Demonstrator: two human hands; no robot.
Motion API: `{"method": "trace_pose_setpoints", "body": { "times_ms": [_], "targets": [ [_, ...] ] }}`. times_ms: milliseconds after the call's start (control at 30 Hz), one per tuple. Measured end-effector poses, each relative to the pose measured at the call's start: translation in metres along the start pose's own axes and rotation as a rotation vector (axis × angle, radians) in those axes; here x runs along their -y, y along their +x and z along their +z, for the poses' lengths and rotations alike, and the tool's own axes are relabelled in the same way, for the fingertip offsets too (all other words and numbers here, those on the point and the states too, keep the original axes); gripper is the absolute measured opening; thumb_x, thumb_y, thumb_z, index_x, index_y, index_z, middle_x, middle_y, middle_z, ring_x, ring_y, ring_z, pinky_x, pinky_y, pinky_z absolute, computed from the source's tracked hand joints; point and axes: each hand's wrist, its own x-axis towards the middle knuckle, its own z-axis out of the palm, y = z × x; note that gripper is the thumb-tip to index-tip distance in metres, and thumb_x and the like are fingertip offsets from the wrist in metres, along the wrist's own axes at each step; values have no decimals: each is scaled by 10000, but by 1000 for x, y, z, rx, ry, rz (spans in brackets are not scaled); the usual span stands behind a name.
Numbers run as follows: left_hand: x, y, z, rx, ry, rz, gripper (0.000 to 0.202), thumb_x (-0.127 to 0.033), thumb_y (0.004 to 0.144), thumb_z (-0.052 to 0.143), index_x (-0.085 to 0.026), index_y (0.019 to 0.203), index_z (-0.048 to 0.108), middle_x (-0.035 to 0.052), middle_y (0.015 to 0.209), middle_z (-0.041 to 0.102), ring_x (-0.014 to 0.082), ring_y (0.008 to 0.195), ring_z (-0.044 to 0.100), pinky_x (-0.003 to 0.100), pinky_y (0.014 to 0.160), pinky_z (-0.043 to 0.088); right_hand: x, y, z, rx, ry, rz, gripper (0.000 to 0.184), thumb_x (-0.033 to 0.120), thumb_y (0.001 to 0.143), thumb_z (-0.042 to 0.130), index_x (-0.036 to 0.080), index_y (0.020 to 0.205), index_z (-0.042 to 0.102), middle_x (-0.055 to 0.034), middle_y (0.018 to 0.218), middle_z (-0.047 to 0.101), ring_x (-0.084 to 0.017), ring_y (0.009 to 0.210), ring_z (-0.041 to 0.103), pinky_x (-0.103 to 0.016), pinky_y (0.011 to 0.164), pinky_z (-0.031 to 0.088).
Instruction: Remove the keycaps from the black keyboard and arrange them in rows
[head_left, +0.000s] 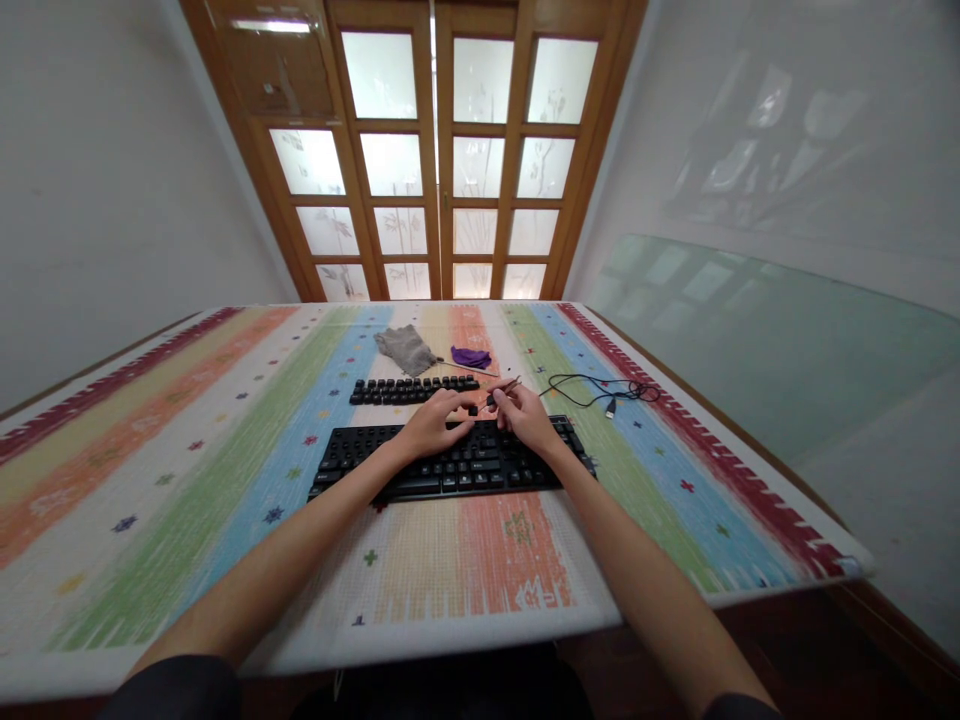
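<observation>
A black keyboard [457,465] lies on the tablecloth under both hands. Bare sockets show in its upper left, while keycaps sit in the lower and right parts. My left hand [431,425] rests over its middle, thumb and index finger apart. A loose black keycap [472,410] is right by that index fingertip; whether they touch is hard to see. Closed in a pinch, my right hand [525,417] holds a thin brownish tool [510,385] of unclear kind above the keyboard's top edge. A small black keycap [491,398] shows at its fingertips.
Removed keycaps [412,390] stand in rows behind the keyboard. Farther back lie a grey cloth [407,348], a purple cloth [471,356] and a thin rod [472,368]. A black cable [577,380] with a USB plug [611,409] lies coiled at right on the striped tablecloth [300,400].
</observation>
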Motion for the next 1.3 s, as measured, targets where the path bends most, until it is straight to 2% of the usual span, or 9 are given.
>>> {"method": "trace_pose_setpoints", "body": {
  "times_ms": [167,400,600,800,1067,1300],
  "targets": [
    [8,4,1,28,67,18,200,-316,921,578,-209,1071,656,50,900,639,208,908,550,354,850,471,4,-2,1,21,-44,-18,454,597,821,567,157,930,582,4,693,603,-81,429,503,-229,436,422],
    [6,11,-5,61,94,47,165,-320,913,579,-185,944,668,61,882,637,212,891,556,369,843,471,5,-2,0,29,-144,-43,398,567,862,528,172,890,567,-7,682,614,-98,443,515,-240,466,440],
    [16,15,-4,22,79,-15,141,-296,892,589,-186,923,670,56,872,644,209,892,574,369,837,481,2,1,-3,-92,-215,-19,395,587,866,511,194,856,553,-3,644,625,-114,439,522,-246,474,440],
    [25,26,-1,134,257,-5,116,-253,835,625,-180,811,711,67,832,620,213,859,570,357,827,481,5,2,-3,-158,-181,-6,411,598,855,510,189,862,556,0,635,619,-112,411,515,-251,460,428],
    [27,41,1,165,304,-41,196,-187,787,601,-202,645,735,81,771,608,239,838,578,373,800,482,6,1,-2,-171,-124,-11,410,594,841,535,185,858,558,2,623,615,-108,407,510,-246,443,436],
    [30,43,3,170,369,-26,168,-187,781,600,-197,726,759,93,806,626,255,878,586,378,807,490,6,0,-3,-171,-94,-11,403,588,835,551,186,864,562,4,618,606,-110,410,513,-249,441,439]
  ]
}}
